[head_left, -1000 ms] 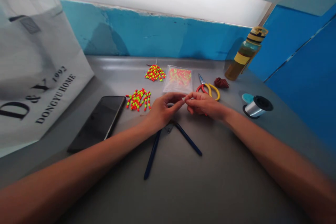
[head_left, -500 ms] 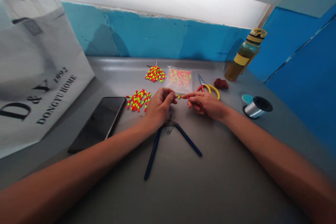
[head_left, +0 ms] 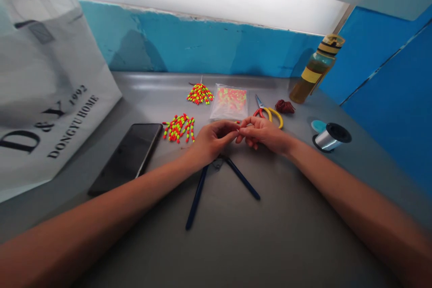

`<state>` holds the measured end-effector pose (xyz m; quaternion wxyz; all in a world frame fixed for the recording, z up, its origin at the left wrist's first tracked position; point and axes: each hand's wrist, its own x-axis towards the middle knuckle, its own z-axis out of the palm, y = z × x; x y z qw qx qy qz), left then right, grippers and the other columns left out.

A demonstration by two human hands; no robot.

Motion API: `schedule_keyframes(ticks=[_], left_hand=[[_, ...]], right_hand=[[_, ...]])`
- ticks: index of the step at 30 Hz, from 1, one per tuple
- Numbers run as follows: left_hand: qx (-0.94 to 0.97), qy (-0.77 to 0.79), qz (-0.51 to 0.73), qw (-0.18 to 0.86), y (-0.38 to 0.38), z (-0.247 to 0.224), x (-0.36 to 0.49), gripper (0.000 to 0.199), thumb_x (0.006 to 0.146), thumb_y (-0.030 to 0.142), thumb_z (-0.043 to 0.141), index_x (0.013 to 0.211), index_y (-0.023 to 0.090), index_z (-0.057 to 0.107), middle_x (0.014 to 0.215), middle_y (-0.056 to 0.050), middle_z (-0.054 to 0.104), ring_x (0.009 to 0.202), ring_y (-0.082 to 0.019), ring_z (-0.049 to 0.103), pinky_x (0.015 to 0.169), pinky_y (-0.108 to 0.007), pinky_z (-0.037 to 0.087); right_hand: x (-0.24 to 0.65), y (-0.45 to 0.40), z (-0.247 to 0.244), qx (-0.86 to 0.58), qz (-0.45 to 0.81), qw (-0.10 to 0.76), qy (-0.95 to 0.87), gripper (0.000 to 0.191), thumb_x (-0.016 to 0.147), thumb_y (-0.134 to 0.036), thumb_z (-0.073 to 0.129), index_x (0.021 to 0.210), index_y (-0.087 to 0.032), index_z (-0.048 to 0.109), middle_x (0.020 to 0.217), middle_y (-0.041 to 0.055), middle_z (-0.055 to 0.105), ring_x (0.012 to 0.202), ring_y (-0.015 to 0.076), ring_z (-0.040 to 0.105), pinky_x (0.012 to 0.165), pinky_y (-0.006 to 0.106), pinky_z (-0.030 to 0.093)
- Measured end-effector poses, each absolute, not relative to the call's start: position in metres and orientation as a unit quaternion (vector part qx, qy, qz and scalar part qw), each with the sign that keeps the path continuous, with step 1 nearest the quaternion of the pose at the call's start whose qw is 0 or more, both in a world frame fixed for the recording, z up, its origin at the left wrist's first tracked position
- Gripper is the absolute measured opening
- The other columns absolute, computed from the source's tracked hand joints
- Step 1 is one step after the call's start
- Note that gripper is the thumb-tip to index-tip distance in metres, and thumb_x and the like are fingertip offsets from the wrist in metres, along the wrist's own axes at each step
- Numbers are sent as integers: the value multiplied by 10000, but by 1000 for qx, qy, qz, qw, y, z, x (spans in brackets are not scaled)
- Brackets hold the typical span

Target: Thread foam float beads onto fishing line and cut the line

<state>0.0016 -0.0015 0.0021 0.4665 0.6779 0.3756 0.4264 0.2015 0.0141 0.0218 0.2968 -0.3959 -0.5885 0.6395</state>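
My left hand (head_left: 216, 138) and my right hand (head_left: 261, 133) meet fingertip to fingertip above the table. Both are closed in a pinch; whatever lies between the fingers is too small to make out. Just behind the fingertips shows a bit of red and yellow-green bead (head_left: 237, 122). Under my left wrist lie pliers with spread dark blue handles (head_left: 242, 178), their jaws hidden by the hand. A clear bag of red and yellow beads (head_left: 231, 99) lies beyond the hands. To the left are a loose pile of red and yellow-green beads (head_left: 178, 128) and a strung bunch (head_left: 200, 94).
Scissors with red and yellow handles (head_left: 275, 116) lie behind my right hand, near a dark red bundle of cord (head_left: 285, 106). Farther right stand a bottle (head_left: 312, 74) and a spool of clear line (head_left: 329, 138). A phone (head_left: 130, 155) and white bag (head_left: 50, 90) occupy the left.
My hands have come together: the left moved right and the right slightly left, closing the gap between their fingertips. The beads between them are now mostly hidden.
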Motion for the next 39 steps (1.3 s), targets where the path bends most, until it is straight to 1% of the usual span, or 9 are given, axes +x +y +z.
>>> schedule_keyframes(ticks=[6, 10, 12, 18, 23, 28, 33, 37, 39], left_hand=[[671, 400, 430, 454, 0, -1, 1, 382, 826, 438, 719, 1119, 193, 707, 909, -66, 762, 739, -178, 687, 666, -292, 526], [673, 373, 425, 478, 2, -2, 1, 366, 839, 430, 710, 1103, 175, 708, 937, -75, 766, 852, -199, 708, 807, -328, 543], [665, 373, 430, 484, 2, -2, 1, 358, 834, 428, 718, 1087, 174, 704, 952, -75, 768, 877, -203, 712, 845, -341, 543], [678, 397, 432, 443, 0, -1, 0, 246, 836, 413, 713, 969, 208, 733, 939, -43, 777, 876, -195, 710, 836, -320, 545], [697, 394, 414, 433, -1, 3, 1, 247, 862, 422, 667, 969, 216, 750, 938, -39, 779, 871, -206, 703, 808, -324, 537], [700, 408, 412, 418, 1, 1, 1, 269, 853, 442, 672, 939, 195, 735, 899, -48, 760, 800, -196, 686, 749, -316, 525], [710, 410, 416, 393, 1, 1, 0, 265, 861, 440, 664, 960, 206, 741, 999, -67, 730, 822, -185, 667, 721, -306, 517], [724, 406, 404, 384, 2, 3, 0, 249, 871, 436, 650, 910, 207, 741, 955, -65, 718, 874, -203, 665, 755, -327, 525], [729, 404, 411, 370, 2, 2, -1, 228, 876, 414, 644, 877, 204, 734, 952, -65, 708, 889, -203, 664, 775, -332, 527]], right_hand=[[204, 16, 19, -391, 633, 285, -605, 252, 851, -390, 714, 895, -182, 579, 847, 50, 753, 571, 91, 591, 465, 194, 437], [205, 17, 17, -393, 628, 291, -605, 264, 848, -381, 724, 947, -185, 577, 841, 45, 753, 576, 95, 599, 468, 195, 444], [205, 18, 16, -391, 631, 292, -603, 287, 846, -379, 729, 989, -188, 570, 846, 43, 754, 585, 98, 604, 471, 195, 449], [205, 17, 18, -389, 635, 295, -598, 313, 814, -362, 764, 988, -188, 569, 875, 50, 758, 610, 102, 621, 478, 196, 462], [205, 17, 18, -390, 641, 297, -590, 305, 823, -353, 754, 985, -185, 558, 842, 41, 750, 588, 96, 606, 468, 188, 460], [204, 16, 19, -392, 642, 295, -589, 310, 826, -357, 757, 999, -180, 571, 833, 37, 749, 580, 90, 605, 467, 178, 460], [205, 15, 21, -386, 642, 285, -599, 341, 856, -336, 731, 1127, -174, 602, 838, 31, 747, 584, 89, 607, 476, 178, 473], [206, 17, 20, -382, 640, 278, -606, 421, 867, -330, 721, 1240, -177, 597, 843, 30, 748, 590, 92, 608, 487, 185, 483], [206, 17, 19, -383, 641, 276, -605, 429, 871, -332, 716, 1254, -177, 600, 840, 28, 747, 588, 92, 610, 487, 184, 481]])
